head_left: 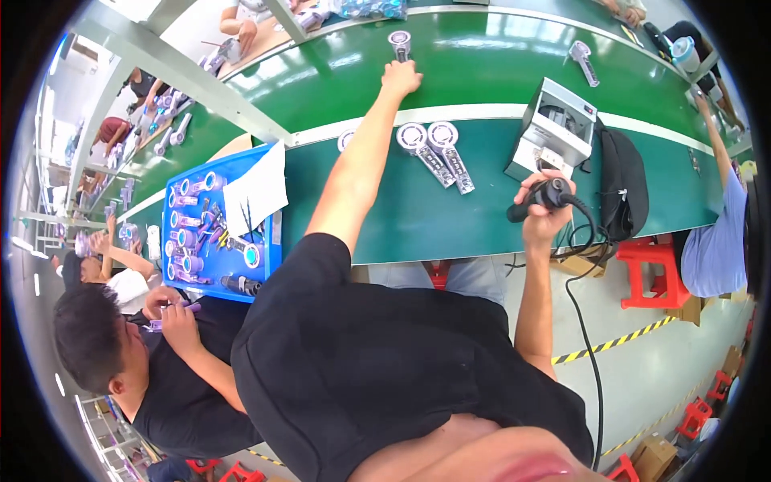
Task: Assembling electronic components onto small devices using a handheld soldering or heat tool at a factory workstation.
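My left hand (pixel 401 78) is stretched far out over the green conveyor belt, its fingers closed round the handle of a handheld fan (pixel 399 40) with a round purple-and-white head. In my right hand (pixel 543 218) is a black corded electric screwdriver (pixel 549 193), held above the bench's near edge; its tip is hard to see. On the bench between my arms lie two more handheld fans (pixel 434 153), side by side, handles toward me with their inner parts showing. Another fan head (pixel 346 140) is partly hidden behind my left forearm.
A grey metal box device (pixel 556 124) and a black bag (pixel 623 185) stand on the right. At left, a blue tray (pixel 277 241) holds fans and tools under white paper. Farther along the belt lies another fan (pixel 584 63). A co-worker (pixel 193 345) sits close on my left.
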`<state>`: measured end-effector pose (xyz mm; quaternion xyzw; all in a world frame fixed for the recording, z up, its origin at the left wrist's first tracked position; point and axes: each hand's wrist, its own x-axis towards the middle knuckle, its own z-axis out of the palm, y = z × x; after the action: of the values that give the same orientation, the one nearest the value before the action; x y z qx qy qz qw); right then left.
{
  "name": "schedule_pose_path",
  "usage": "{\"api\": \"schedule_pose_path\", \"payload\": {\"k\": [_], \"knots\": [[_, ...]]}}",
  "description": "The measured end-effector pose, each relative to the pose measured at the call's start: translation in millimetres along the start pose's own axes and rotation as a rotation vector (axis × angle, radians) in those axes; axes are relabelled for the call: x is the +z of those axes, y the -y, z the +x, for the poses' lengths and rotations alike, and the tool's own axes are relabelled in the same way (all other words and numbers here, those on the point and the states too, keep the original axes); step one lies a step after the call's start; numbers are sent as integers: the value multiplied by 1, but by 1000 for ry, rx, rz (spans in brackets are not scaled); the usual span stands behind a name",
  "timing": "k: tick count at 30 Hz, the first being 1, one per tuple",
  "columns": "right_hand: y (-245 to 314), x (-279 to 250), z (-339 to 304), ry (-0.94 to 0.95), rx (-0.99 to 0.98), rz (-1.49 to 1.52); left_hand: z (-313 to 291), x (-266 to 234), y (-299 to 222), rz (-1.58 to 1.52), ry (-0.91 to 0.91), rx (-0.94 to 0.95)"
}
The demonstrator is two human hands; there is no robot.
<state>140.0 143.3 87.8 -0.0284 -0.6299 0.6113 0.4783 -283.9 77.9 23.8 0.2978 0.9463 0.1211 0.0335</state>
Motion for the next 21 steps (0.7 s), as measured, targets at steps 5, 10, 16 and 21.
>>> {"api": "schedule_pose_path", "payload": {"k": [5,10,16,21], "knots": [[-4,-1,-6,34,-12,170,-10,-35,43,-25,-291,39],[19,-30,31,-89,-99,46,-185,-102,13,-144,-575,47],[38,-49,113,-64,-211,139,-318,-70,19,-139,-643,-217],[18,-43,134,12,-204,-67,-360,-21,25,-150,-604,-267]]}}
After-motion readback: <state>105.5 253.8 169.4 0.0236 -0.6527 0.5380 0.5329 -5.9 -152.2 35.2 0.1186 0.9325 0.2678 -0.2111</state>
